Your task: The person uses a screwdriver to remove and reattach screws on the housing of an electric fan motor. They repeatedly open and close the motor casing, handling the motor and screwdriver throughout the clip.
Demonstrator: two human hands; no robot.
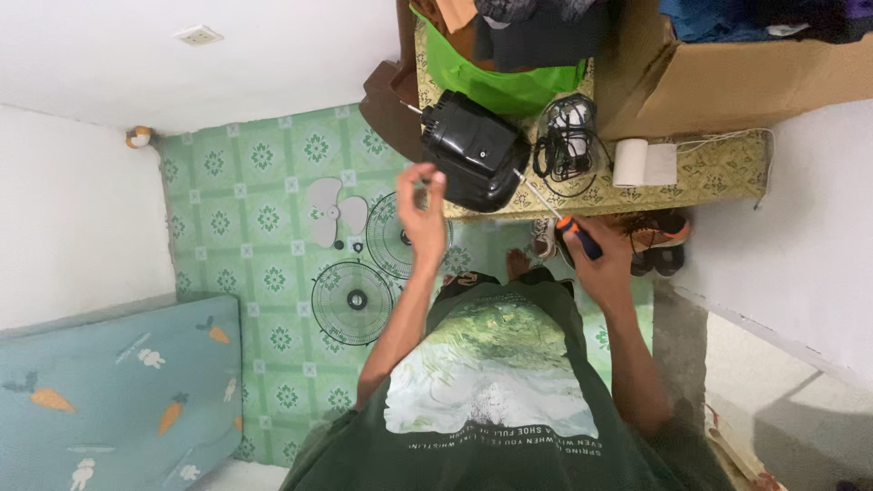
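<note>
Mid-frame, the right hand (600, 259) grips a screwdriver (555, 211) at the black fan motor (475, 150); the left hand (420, 205), fingers pinched closed, may hold something tiny that could drop onto the floor (264, 236).

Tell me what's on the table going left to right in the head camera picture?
Black fan motor housing → tangle of black cables → white paper roll.
</note>
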